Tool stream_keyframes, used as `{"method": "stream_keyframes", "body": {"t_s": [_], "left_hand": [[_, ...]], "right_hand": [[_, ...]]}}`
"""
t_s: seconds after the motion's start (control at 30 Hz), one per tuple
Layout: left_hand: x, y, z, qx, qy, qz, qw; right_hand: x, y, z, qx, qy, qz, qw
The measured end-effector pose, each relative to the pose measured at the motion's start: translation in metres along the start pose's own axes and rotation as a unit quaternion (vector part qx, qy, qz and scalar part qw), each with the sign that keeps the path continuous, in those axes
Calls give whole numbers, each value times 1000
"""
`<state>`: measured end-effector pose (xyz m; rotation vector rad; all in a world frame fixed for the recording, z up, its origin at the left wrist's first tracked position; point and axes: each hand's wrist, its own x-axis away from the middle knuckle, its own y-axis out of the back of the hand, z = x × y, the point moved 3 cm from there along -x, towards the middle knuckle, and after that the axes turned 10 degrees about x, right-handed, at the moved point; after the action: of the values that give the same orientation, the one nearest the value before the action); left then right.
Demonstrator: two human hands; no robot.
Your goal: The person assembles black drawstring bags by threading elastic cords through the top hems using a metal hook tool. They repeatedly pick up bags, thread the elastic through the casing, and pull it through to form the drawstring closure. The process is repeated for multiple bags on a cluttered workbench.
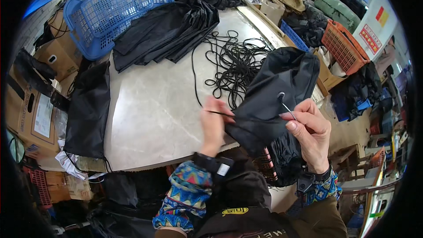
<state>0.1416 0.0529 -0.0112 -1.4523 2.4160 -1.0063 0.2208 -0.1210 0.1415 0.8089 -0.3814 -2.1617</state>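
Observation:
A black fabric bag [269,112] hangs over the table edge between my hands. My right hand [310,134] pinches a thin metal hook [288,111], whose far end sits at a metal eyelet in the cloth. My left hand [212,125], smeared by motion, is left of the bag near the table's front edge. A black cord [195,77] runs down to it and crosses its fingers, which close round the cord. Beyond the bag lies a loose tangle of black cord [233,64].
Pleated black fabric [165,35] is stacked at the far side of the table [145,119], beside a tilted blue plastic basket [123,9]. Another black bag [88,110] hangs at the left edge. An orange crate [346,46] and cardboard boxes stand around.

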Motion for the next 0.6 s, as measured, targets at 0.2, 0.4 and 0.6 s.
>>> {"method": "stream_keyframes", "body": {"t_s": [0.2, 0.4, 0.6], "left_hand": [[-62, 171, -54, 605, 8, -17, 796], [-29, 166, -124, 70, -122, -175, 975], [67, 124, -153, -752, -198, 143, 612]], "right_hand": [[12, 31, -49, -107, -194, -259, 940], [2, 95, -113, -124, -179, -350, 911], [0, 41, -90, -37, -207, -151, 966]]}}
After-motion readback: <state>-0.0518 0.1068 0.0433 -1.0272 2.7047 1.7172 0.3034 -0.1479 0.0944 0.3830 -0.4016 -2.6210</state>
